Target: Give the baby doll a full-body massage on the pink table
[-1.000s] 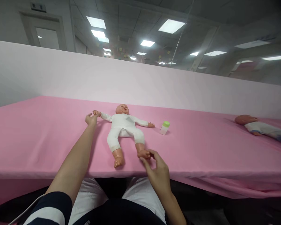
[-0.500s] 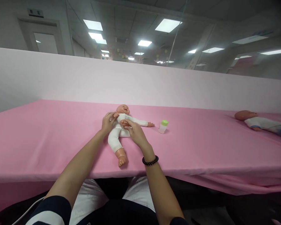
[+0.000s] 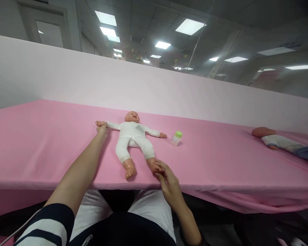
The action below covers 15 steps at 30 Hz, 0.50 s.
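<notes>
A plastic baby doll in a white onesie (image 3: 132, 136) lies on its back on a pink cloth-covered table (image 3: 41, 143). The person's left hand (image 3: 101, 129) curls around the doll's outstretched hand; the half-closed right hand (image 3: 168, 177) pinches its foot.

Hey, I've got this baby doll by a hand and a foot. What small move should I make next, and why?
Probably close your right hand more firmly around the baby doll's foot. Its fingers seem only to reach the foot's end, while your left hand is already at the doll's outstretched hand. The doll lies on its back on the pink sheet.
</notes>
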Tool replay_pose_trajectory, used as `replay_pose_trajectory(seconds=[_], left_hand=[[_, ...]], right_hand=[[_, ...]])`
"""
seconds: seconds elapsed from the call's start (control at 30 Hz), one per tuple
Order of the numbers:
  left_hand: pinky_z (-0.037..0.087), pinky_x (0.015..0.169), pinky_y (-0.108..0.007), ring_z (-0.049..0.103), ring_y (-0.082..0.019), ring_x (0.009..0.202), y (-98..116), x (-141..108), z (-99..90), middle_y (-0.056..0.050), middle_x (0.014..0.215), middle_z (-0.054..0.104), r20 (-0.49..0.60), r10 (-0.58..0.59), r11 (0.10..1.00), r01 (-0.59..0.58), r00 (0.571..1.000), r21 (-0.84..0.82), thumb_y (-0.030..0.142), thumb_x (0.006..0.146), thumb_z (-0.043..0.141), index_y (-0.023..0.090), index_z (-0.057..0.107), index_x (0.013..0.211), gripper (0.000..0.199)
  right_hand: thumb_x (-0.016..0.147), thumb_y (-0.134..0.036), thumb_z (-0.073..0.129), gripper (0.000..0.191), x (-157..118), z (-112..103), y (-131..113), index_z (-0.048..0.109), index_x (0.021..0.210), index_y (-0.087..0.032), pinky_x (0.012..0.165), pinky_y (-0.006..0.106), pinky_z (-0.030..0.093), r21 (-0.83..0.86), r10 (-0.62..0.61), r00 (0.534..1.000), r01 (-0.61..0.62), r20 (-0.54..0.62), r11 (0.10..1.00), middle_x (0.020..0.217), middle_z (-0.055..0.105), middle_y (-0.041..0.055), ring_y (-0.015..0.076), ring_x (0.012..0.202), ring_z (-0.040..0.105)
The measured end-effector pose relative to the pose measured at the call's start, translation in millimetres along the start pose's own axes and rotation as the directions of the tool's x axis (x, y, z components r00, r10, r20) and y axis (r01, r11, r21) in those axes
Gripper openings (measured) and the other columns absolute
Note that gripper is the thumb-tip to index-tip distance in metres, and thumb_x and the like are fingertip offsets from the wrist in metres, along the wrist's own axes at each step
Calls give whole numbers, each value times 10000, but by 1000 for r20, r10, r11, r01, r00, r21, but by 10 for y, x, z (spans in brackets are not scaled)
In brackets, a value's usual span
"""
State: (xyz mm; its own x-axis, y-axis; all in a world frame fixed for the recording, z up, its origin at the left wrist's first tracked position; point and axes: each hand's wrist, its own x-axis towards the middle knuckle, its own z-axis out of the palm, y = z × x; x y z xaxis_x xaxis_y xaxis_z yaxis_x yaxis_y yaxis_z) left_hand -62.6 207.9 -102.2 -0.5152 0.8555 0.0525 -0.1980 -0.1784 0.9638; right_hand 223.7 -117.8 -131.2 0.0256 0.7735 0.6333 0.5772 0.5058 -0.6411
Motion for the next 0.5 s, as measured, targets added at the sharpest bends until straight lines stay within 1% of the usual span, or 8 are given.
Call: replay_pose_trajectory(seconds=[0.1,0.2,0.23,0.3,0.33,0.37,0.43,0.5], left_hand=[[538,868,-368,659,-205,921,14,-118,55,-59,927,625,-3,49,998,-49,999,43,147,821,647,204,523,964,197],[508,946,-354,638,-211,1055,71,-349,142,-77,1108,658,169,290,949,-306,942,78,169,826,650,217,555,1071,268],[501,957,-357,631,-217,1075,88,-426,159,-77,1131,664,294,407,888,-450,865,94,182,837,632,221,569,1089,263],[483,980,-387,615,-239,1092,112,-546,162,-78,1137,676,585,557,671,-735,590,102,205,852,586,223,603,1100,249],[471,993,-402,606,-249,1095,119,-582,149,-79,1133,680,695,561,548,-831,450,96,210,856,564,224,618,1099,249],[460,1002,-409,597,-254,1098,121,-599,132,-78,1129,682,766,538,451,-888,352,91,209,859,547,227,632,1095,252],[450,1002,-416,585,-263,1104,113,-581,92,-85,1139,679,814,509,348,-932,281,105,204,871,524,229,643,1098,257],[455,989,-424,587,-270,1095,94,-508,65,-98,1149,672,771,536,373,-916,342,147,210,886,524,223,631,1115,253]], right_hand=[[986,-189,446,399,284,9,-84,538,1365,-271,1077,378,505,9,-70,997,69,31,998,1399,582,65,208,1302,557],[985,-187,430,394,711,125,-224,550,1351,-269,1062,369,507,46,-82,993,79,84,996,1397,587,51,200,1287,561],[981,-185,428,390,849,191,-265,558,1339,-266,1057,366,506,61,-80,992,74,102,995,1376,603,48,195,1256,581],[964,-149,398,417,1086,343,-323,570,1327,-262,1045,367,508,77,-68,984,55,167,995,1335,629,41,188,1207,609],[950,-132,392,427,1178,417,-341,583,1312,-255,1031,365,513,78,-57,981,43,187,996,1323,636,40,187,1187,618],[938,-115,382,442,1250,480,-354,589,1305,-249,1020,362,518,79,-48,979,33,197,996,1323,635,41,186,1179,621],[929,-103,379,449,1326,550,-373,594,1297,-244,1003,355,524,77,-38,982,24,187,997,1327,631,44,185,1165,626],[941,-121,404,424,1307,524,-387,588,1303,-245,1018,359,511,75,-54,987,43,151,996,1313,639,46,189,1174,621]])
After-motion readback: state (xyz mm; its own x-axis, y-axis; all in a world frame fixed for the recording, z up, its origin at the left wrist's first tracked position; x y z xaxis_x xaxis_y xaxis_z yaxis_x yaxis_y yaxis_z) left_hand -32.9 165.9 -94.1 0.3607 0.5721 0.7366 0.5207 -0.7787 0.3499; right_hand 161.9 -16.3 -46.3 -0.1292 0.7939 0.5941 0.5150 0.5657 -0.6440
